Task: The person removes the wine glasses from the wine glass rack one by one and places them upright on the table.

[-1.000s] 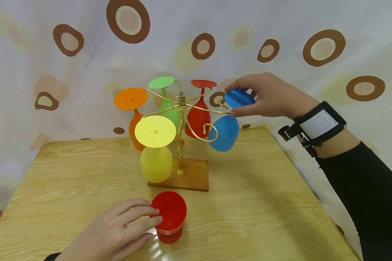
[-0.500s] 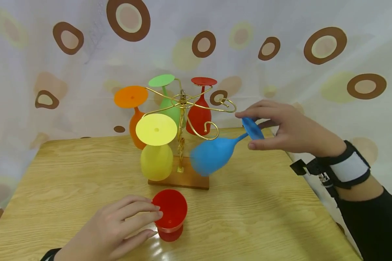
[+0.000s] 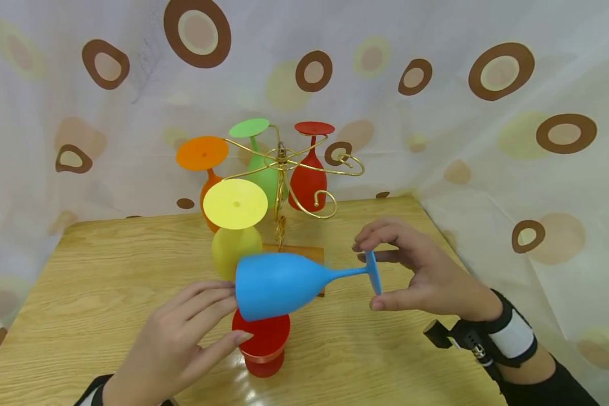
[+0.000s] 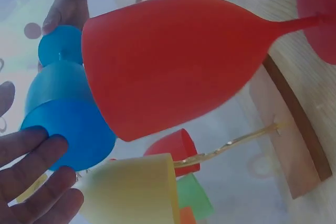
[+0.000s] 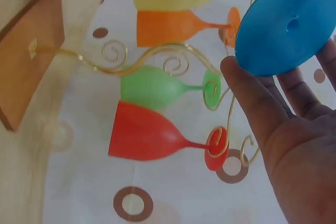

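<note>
A blue plastic goblet lies sideways in the air above the table. My right hand pinches its round foot at the edge between thumb and fingers. At the goblet's mouth, the relaxed fingers of my left hand lie against or close to the rim, thumb spread below. Directly under the blue bowl a red goblet stands upright on the table, partly covered in the head view. The left wrist view shows this red goblet whole, with the blue goblet beyond my left fingers.
Behind stands a gold wire rack on a wooden base. Yellow, orange, green and red goblets hang upside down from its arms. Two curled hooks at the right hold nothing. Patterned cloth backs the table.
My right hand has taken the blue goblet off the rack hook and brought it down and left, tilting it sideways. My left fingers have moved from the red goblet's rim to the blue rim.
</note>
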Available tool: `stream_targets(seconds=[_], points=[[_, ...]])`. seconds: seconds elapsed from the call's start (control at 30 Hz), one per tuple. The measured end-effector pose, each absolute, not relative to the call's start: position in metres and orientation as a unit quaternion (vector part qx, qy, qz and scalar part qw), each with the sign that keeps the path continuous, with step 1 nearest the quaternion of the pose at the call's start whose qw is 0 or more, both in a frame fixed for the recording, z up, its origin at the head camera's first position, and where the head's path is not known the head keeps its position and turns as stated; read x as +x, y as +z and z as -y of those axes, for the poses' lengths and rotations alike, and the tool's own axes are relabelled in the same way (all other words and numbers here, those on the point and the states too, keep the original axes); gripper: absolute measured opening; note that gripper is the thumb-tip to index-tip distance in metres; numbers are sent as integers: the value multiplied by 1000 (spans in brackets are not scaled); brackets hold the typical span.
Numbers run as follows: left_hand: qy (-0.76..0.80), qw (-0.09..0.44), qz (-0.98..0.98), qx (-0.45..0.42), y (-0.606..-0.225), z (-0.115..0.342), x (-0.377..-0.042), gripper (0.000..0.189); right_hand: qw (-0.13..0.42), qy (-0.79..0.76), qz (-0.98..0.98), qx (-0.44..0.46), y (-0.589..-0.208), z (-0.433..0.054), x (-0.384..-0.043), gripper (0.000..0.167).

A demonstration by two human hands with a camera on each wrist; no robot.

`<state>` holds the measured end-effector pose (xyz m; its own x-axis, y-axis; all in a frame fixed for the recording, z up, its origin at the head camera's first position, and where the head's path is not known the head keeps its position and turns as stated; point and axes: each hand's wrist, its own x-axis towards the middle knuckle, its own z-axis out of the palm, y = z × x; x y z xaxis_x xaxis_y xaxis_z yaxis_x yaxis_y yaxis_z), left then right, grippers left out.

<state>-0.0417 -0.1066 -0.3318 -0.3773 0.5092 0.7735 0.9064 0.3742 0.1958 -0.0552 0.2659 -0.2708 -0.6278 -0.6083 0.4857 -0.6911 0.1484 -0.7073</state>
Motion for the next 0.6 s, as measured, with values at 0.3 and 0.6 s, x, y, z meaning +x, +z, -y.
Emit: stream_targets(seconds=[0.3,0.6], points=[[-402,352,709,-461,-327,100,-37,28,30,529,715,457,-293,-253,-57,66],[-414,391,695,-440,-307,103,-23,34,33,448,764,463,-304,-243,-59,55]])
